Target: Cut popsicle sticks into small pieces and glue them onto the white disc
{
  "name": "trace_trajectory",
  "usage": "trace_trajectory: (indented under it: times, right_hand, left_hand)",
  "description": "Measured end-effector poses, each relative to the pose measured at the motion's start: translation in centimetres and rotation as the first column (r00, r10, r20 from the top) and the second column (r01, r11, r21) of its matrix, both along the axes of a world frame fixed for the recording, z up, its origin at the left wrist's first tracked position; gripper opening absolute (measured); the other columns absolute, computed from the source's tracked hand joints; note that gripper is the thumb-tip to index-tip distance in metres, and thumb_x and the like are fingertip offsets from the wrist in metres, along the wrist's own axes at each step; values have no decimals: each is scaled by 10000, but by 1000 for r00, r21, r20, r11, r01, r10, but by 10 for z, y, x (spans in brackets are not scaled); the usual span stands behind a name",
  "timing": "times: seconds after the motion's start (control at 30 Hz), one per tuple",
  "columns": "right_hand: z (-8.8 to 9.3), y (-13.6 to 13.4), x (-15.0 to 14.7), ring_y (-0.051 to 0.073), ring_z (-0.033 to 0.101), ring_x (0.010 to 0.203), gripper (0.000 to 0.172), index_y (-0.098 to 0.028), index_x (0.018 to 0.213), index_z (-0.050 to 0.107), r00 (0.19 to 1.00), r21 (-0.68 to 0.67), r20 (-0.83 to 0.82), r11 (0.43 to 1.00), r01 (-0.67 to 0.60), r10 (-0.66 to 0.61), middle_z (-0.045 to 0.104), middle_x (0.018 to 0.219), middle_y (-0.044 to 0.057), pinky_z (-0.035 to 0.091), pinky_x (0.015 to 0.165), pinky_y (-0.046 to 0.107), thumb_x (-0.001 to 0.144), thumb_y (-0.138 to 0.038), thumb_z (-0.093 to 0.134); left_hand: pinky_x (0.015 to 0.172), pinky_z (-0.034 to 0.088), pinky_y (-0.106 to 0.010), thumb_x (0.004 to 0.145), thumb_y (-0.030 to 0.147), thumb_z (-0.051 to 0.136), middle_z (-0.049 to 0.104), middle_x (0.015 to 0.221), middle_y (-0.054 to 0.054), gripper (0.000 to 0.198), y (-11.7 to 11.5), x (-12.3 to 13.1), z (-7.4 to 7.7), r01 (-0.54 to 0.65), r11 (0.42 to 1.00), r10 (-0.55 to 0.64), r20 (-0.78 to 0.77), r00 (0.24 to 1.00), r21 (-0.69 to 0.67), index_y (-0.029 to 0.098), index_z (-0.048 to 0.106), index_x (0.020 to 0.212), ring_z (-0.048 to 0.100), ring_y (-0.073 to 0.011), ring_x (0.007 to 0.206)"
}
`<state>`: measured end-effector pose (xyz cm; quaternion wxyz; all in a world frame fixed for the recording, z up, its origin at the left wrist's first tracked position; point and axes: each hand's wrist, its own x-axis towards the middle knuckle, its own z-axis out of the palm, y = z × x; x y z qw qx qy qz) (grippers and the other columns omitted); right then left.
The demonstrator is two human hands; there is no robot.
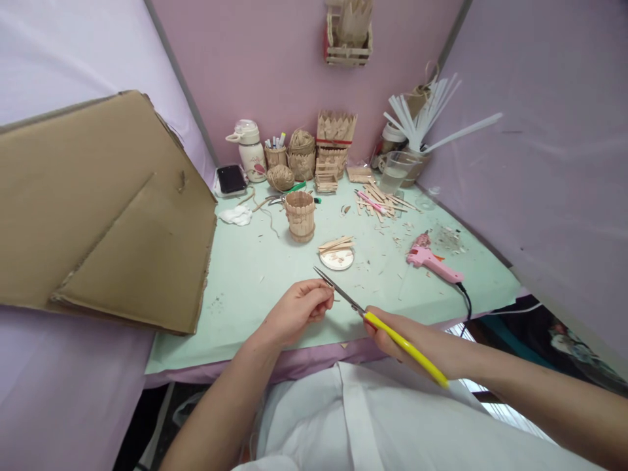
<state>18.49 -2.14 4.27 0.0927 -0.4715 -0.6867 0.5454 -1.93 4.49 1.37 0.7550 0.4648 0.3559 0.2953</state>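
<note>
My right hand point(387, 330) grips a pair of scissors point(407, 347) by its yellow handles, with the blades pointing up and to the left. Beside the blades, my left hand point(307, 304) is closed in a pinch; whatever lies between its fingertips is too small to make out. Just past the scissor tips sits a small round white dish point(337, 260) with wooden sticks point(336, 245) and short clippings on it. A little cup covered in wooden pieces point(300, 217) stands upright farther back, left of the dish.
A pink glue gun point(434, 263) lies at right, its cord hanging over the edge. Loose craft sticks point(385, 199), a plastic cup point(394, 173) and white glue sticks point(419, 118) are behind it. Large cardboard point(112, 216) leans at left. Twine balls point(280, 177) and a bottle point(252, 154) stand along the back.
</note>
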Motion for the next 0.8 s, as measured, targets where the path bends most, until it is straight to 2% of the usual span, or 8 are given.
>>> trace_trajectory:
  times: [0.23,0.53,0.8]
  right_hand:
    - [0,1,-1,108,297,580,315,-217,784,344,1000,-12,21,1000,-2,3,403,692,-38,311,566,255,919,-496,290]
    - [8,2,-6,90,266,528,277,-221,713,274,997,-101,70,994,53,-46,339,599,-72,266,514,239,924,-396,320]
    - [17,2,-9,84,273,530,243,-215,691,275,993,-120,92,989,86,-75,353,597,-70,266,504,228,877,-316,394]
  left_hand:
    - [449,144,-232,732,260,526,345,488,49,208,0,0,-1,5,1000,-5,-9,1000,13,147,498,560,247,-58,455]
    - [448,149,-233,722,260,528,345,492,49,205,1,1,-2,8,1000,-8,-25,1000,1,146,495,554,247,-58,456]
    - [450,145,-229,730,257,529,346,488,59,201,1,2,-2,32,999,-32,-21,999,-20,144,499,567,245,-51,450]
